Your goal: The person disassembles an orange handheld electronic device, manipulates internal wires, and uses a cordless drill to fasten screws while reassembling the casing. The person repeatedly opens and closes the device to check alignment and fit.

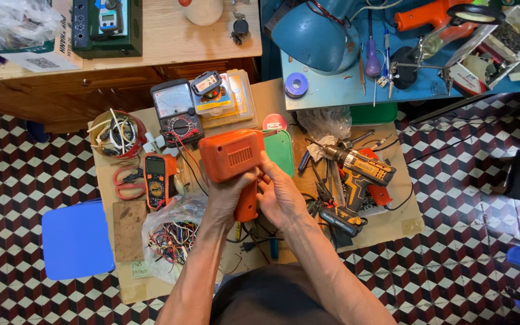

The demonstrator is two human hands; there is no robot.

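From the head camera, both hands hold an orange power tool above the middle of the low bench, its boxy vented body tilted away and its handle pointing down toward the person. The left hand has its fingers wrapped around the handle just under the body, and the right hand presses its fingers against the handle's other side, so both are grasping the tool. It looks like a rigid plastic shell, probably fairly heavy at the body end, smooth but not fragile; the narrow handle seems the sound place to take hold. To the left, a round bowl holds pale and dark cable pieces, and a clear plastic bag holds a tangle of coloured wires. A yellow cordless drill lies to the right.
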